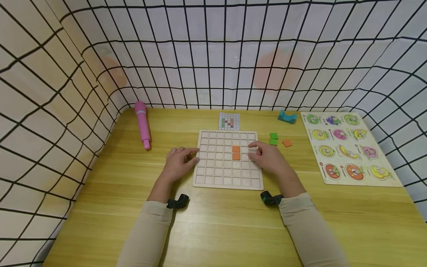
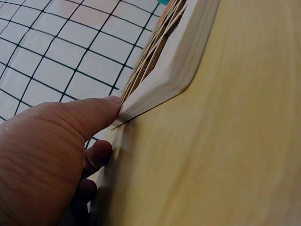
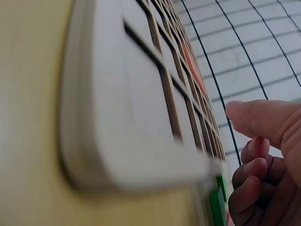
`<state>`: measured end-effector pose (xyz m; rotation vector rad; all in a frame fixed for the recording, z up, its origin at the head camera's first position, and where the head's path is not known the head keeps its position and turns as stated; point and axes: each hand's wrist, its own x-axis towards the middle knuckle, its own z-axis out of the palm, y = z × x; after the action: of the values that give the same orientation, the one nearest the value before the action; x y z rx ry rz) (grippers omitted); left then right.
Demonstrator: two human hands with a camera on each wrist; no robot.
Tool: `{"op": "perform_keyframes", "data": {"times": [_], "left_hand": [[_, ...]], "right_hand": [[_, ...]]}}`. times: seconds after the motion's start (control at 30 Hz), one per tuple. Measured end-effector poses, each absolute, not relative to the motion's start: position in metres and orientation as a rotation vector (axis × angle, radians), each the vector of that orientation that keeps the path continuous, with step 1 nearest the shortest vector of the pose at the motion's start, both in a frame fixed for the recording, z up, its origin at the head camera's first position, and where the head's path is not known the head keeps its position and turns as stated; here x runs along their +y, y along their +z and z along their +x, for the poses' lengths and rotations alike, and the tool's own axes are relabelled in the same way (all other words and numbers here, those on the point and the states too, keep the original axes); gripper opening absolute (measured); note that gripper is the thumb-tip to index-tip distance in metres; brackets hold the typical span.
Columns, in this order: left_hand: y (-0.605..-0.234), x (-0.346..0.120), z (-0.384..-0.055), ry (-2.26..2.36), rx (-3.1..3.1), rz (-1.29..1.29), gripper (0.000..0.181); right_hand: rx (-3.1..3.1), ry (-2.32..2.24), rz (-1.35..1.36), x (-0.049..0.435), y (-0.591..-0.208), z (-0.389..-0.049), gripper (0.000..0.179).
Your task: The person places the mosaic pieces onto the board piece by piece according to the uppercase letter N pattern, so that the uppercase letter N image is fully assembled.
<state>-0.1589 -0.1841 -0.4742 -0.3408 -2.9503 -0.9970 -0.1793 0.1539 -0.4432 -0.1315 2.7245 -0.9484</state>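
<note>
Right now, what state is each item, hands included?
Grid board: flat, partly filled
Orange tile pair: in squares
Outer orange tile: loose
Green tiles: loose
Blue piece: loose
Card: printed side up
Pink stick: lying down
Fruit board: pictures up
Left hand: touching grid board
Right hand: over grid board

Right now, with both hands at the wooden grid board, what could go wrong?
The left hand is at the left edge of the wooden grid board; a push might jostle the two orange tiles on it. The right hand is close to the green tiles beside the board and could knock them. The pattern card lies right at the board's far edge, so a shifting board might push it.
</note>
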Motion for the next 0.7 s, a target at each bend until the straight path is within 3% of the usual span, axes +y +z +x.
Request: {"op": "perform_keyframes", "data": {"times": [0.7], "left_hand": [[-0.476, -0.184, -0.160, -0.993, -2.957, -0.336, 0.038]], "right_hand": [[2.859, -0.875, 0.115, 0.249, -0.444, -0.189, 0.057]]}}
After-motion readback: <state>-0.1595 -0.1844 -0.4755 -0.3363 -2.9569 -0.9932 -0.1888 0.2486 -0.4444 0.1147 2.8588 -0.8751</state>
